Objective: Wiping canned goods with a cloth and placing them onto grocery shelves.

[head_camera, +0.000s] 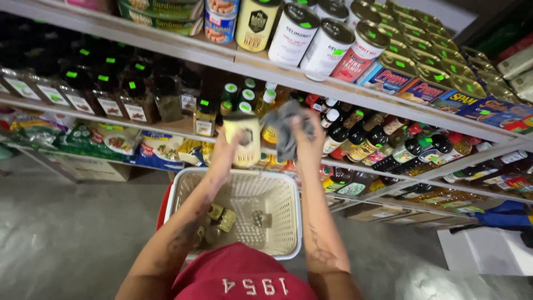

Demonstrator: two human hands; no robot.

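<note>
Along the wall ahead, long store shelves (166, 129) slope across the view, packed with tins, dark sauce bottles, spice jars and bagged goods, and they are much the biggest thing here. Below them, over a bare concrete floor (72, 233), sits a cream plastic basket (288, 222) with a latticed wall, holding a few small jars and tins on its bottom. Above the basket both arms are raised toward the middle shelf. The left hand (226, 149) is wrapped around a pale yellow jar (242, 139), fingers closed on its side, holding it upright just in front of the shelf edge. The right hand (308, 139) is clenched on a grey cloth (286, 130), which hangs bunched right beside the jar, perhaps touching it; blur hides the exact contact. Judging from this, the step in hand looks like wiping the jar down. A further move would call for a steady grip on the jar while the cloth passes round it.
</note>
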